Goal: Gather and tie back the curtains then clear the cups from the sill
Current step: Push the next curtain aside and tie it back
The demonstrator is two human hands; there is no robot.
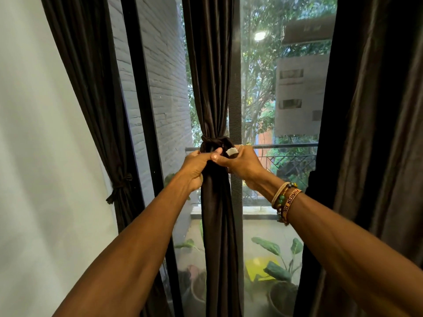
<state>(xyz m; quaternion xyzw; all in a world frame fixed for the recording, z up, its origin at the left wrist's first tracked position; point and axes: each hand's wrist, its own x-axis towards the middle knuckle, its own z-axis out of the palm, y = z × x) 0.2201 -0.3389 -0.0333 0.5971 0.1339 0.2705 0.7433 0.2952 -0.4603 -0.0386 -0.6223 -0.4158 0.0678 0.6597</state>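
Note:
A dark brown middle curtain (211,76) hangs gathered in front of the window, cinched by a dark tie (214,143) at about mid height. My left hand (194,168) grips the gathered cloth just below the tie. My right hand (240,161), with rings and wrist bracelets, pinches the tie from the right. The left curtain (91,99) hangs bound by its own knotted tie (120,186). The right curtain (377,133) hangs loose. No cups or sill show in this view.
A tall window with a black frame (146,110) fills the view ahead. Beyond the glass are a balcony railing (288,146), a grey brick wall (167,76) and potted plants (279,271). A pale wall (34,156) stands on the left.

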